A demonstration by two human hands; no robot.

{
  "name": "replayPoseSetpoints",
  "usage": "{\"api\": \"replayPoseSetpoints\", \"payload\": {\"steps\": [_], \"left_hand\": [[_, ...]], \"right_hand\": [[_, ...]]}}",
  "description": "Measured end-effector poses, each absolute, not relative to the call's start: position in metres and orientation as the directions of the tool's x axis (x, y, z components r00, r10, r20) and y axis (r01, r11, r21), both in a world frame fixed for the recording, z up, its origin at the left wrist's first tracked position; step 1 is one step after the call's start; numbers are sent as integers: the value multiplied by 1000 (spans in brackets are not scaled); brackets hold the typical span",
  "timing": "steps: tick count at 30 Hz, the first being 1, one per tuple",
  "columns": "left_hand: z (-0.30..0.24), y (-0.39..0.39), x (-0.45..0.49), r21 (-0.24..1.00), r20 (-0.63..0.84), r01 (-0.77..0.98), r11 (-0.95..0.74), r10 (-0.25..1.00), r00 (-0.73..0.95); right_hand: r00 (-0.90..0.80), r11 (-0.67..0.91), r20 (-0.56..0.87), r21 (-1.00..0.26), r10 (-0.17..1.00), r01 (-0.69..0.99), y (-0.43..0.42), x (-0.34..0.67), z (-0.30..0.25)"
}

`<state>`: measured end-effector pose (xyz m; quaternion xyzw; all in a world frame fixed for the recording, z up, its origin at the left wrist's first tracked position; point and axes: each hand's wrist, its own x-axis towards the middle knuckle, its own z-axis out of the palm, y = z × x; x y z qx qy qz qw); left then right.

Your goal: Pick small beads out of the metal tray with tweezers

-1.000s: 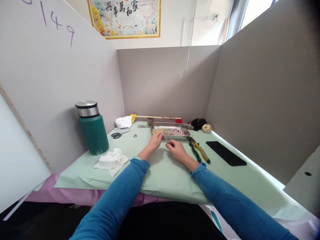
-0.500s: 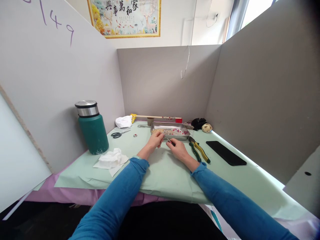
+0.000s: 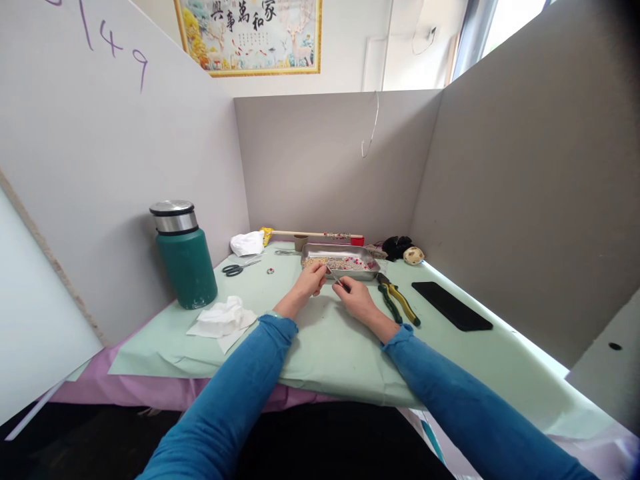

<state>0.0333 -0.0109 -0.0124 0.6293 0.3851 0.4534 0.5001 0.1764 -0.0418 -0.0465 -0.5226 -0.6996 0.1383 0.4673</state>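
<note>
My left hand (image 3: 310,280) and my right hand (image 3: 356,297) meet just in front of a metal tray (image 3: 373,273) of small beige and red beads. Both hands are closed in a pinch. A thin metal needle (image 3: 334,277) runs between them, its right end gripped by my right hand. My left fingertips pinch near the needle's other end; what they hold is too small to make out. Both sleeves are blue.
A green flask (image 3: 186,259) stands at the left with crumpled tissue (image 3: 223,320) beside it. Scissors (image 3: 239,268) lie behind. Green-and-yellow pliers (image 3: 399,300) and a black phone (image 3: 452,306) lie to the right. Grey partition walls enclose the table.
Both hands shifted slightly up and toward the tray edge; the needle tilted a little. Nothing else moved.
</note>
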Motion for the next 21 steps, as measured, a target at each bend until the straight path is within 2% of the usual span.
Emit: {"api": "replayPoseSetpoints", "payload": {"steps": [12,15,19,21], "left_hand": [[-11,-14,31,982,181,-1,-190,934,308],[-14,-8,31,965,212,98,-241,947,240],[-19,2,32,844,410,319,-430,903,130],[-20,4,33,847,401,331,-417,908,117]], "right_hand": [[-20,407,521,-642,853,650,-43,177,-46],[-11,369,530,-576,848,730,-42,176,-47],[10,307,531,-505,847,806,-41,175,-49],[0,322,528,-517,849,793,-42,174,-49]]}}
